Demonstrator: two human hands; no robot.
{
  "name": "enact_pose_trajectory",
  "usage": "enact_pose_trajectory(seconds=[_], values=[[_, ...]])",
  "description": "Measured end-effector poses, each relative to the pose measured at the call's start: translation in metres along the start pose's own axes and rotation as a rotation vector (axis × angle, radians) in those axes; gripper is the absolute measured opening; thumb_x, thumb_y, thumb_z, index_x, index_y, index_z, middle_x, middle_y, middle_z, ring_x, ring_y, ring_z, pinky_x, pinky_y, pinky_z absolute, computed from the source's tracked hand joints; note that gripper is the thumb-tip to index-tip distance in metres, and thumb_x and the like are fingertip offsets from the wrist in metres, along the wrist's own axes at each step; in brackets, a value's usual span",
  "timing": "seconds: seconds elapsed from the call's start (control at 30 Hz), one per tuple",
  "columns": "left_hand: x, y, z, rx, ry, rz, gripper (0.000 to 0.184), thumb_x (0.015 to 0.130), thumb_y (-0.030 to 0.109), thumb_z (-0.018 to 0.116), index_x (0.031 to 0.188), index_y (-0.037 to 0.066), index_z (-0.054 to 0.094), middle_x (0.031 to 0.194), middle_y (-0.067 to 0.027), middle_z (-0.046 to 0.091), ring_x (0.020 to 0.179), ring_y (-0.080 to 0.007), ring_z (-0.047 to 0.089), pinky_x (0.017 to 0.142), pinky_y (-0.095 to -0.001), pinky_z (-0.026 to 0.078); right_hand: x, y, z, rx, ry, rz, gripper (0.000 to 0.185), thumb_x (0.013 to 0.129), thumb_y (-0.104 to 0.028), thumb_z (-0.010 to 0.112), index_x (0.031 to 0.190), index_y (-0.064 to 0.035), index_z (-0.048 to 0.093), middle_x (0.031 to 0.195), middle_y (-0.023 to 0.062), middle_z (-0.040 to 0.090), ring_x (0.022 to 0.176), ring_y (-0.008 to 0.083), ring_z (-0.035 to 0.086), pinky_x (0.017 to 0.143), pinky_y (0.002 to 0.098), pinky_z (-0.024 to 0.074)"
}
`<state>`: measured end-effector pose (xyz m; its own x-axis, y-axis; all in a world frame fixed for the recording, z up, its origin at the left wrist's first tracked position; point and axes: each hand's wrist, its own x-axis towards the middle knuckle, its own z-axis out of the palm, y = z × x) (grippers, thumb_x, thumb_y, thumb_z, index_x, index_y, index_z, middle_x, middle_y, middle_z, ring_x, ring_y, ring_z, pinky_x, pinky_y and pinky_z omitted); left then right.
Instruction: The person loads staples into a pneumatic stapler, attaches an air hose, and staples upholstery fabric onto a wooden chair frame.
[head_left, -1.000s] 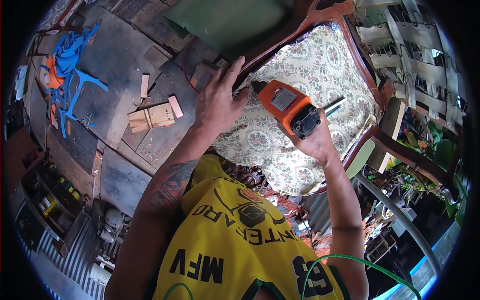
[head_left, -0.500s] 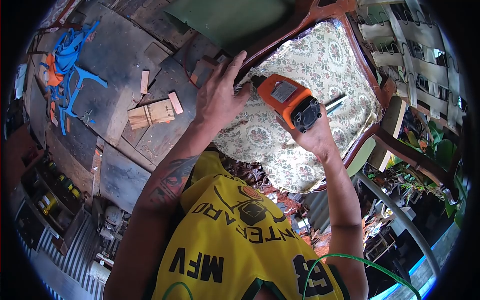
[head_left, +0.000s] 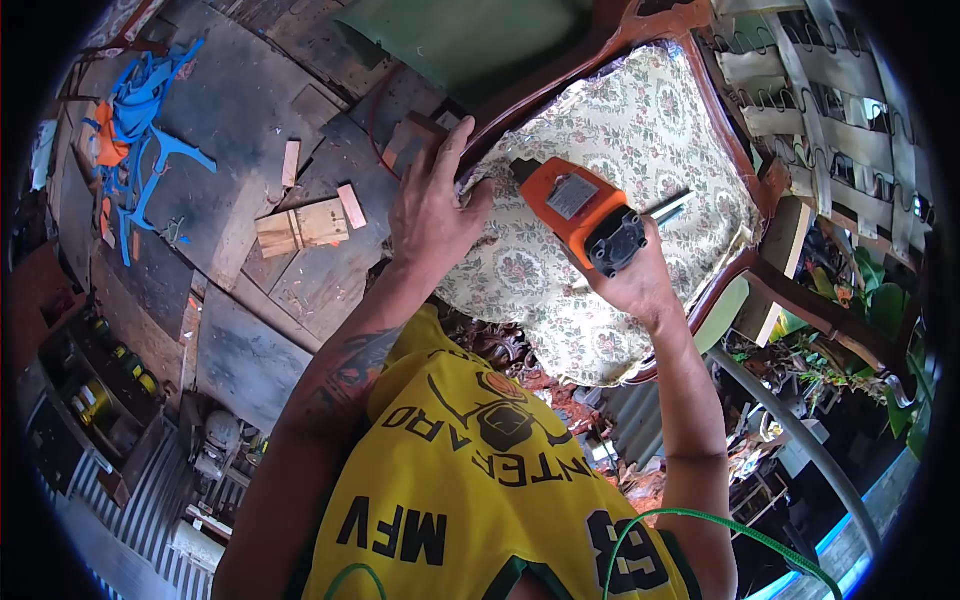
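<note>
My right hand (head_left: 635, 280) grips an orange and black power tool (head_left: 575, 205), whose dark tip points up and left over floral fabric (head_left: 610, 130). That fabric covers a panel inside a reddish-brown carved wooden frame (head_left: 520, 95). At the fabric's left edge lies my left hand (head_left: 435, 205), its fingers spread and thumb apart, with nothing held in it. A narrow metallic strip (head_left: 668, 208) shows on the fabric just right of the tool. What the right fingers do under the tool is hidden.
Wood blocks (head_left: 303, 228) and blue straps (head_left: 145, 110) lie on the boards at left. Green sheeting (head_left: 460, 40) hangs at the top. Webbing on springs (head_left: 830, 120) is at upper right, a curved grey pipe (head_left: 800, 430) at lower right. A green cord (head_left: 740, 525) crosses the yellow shirt.
My left hand has shifted slightly down and left along the frame. The tool's tip has moved a little to the right, away from the left hand and the fabric's edge.
</note>
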<state>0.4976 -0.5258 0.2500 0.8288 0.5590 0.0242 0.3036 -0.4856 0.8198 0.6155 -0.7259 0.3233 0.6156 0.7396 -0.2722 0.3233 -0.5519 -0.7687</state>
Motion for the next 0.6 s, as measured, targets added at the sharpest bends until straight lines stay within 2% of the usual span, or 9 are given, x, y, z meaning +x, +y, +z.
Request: enact_pose_trajectory(seconds=[0.07, 0.13, 0.17, 0.23, 0.43, 0.6], values=[[-0.003, -0.001, 0.004, 0.055, 0.038, -0.024, 0.073, 0.081, 0.01, 0.076, 0.148, 0.014, 0.048, 0.13, -0.0179, 0.06, 0.117, -0.0389, 0.062, 0.095, -0.0456, 0.053, -0.002, -0.003, -0.001, -0.065, -0.007, -0.023, 0.023, 0.076, -0.011, 0.075, 0.097, -0.0024, 0.071, 0.08, 0.0128, 0.075, 0.073, 0.0215, 0.075, 0.07, 0.0337, 0.0586], [-0.003, -0.007, 0.007, 0.026, 0.092, 0.042, 0.079, 0.078, 0.015, 0.078, 0.15, 0.023, 0.047, 0.118, -0.0148, 0.059, 0.106, -0.038, 0.064, 0.089, -0.0474, 0.055, -0.001, 0.002, 0.005, 0.012, 0.002, -0.013, 0.024, 0.075, -0.01, 0.074, 0.098, -0.0025, 0.072, 0.079, 0.0131, 0.075, 0.073, 0.0219, 0.075, 0.07, 0.0337, 0.0585], [-0.003, -0.009, 0.007, 0.026, 0.095, 0.039, 0.079, 0.078, 0.015, 0.078, 0.15, 0.023, 0.047, 0.118, -0.0148, 0.059, 0.106, -0.038, 0.064, 0.089, -0.0474, 0.055, -0.001, 0.001, 0.005, 0.011, -0.002, -0.015, 0.024, 0.075, -0.01, 0.074, 0.098, -0.0025, 0.072, 0.079, 0.0131, 0.075, 0.073, 0.0219, 0.075, 0.07, 0.0337, 0.0585], [-0.003, -0.011, 0.006, -0.042, 0.064, 0.042, 0.074, 0.082, 0.01, 0.076, 0.15, 0.015, 0.048, 0.119, -0.0184, 0.061, 0.109, -0.0359, 0.064, 0.091, -0.0442, 0.053, 0.0, -0.007, 0.005, -0.054, -0.022, -0.032, 0.025, 0.074, -0.008, 0.074, 0.098, -0.0024, 0.072, 0.079, 0.0147, 0.074, 0.073, 0.0251, 0.075, 0.069, 0.0341, 0.0583], [-0.001, -0.018, 0.005, -0.181, 0.022, 0.039, 0.075, 0.081, 0.004, 0.077, 0.15, 0.014, 0.049, 0.122, -0.0194, 0.061, 0.107, -0.0327, 0.067, 0.091, -0.0405, 0.055, 0.0, -0.003, 0.009, -0.161, -0.048, -0.083, 0.026, 0.071, -0.007, 0.073, 0.096, -0.0023, 0.071, 0.076, 0.0169, 0.072, 0.071, 0.0317, 0.074, 0.068, 0.0354, 0.0579], [0.001, -0.022, 0.007, -0.19, 0.038, 0.067, 0.073, 0.081, 0.01, 0.076, 0.148, 0.014, 0.049, 0.115, -0.0182, 0.061, 0.102, -0.0334, 0.068, 0.086, -0.0425, 0.056, 0.003, -0.005, 0.01, -0.138, -0.048, -0.082, 0.025, 0.07, -0.007, 0.072, 0.095, -0.0025, 0.071, 0.075, 0.0167, 0.072, 0.071, 0.0317, 0.074, 0.067, 0.0352, 0.058]])
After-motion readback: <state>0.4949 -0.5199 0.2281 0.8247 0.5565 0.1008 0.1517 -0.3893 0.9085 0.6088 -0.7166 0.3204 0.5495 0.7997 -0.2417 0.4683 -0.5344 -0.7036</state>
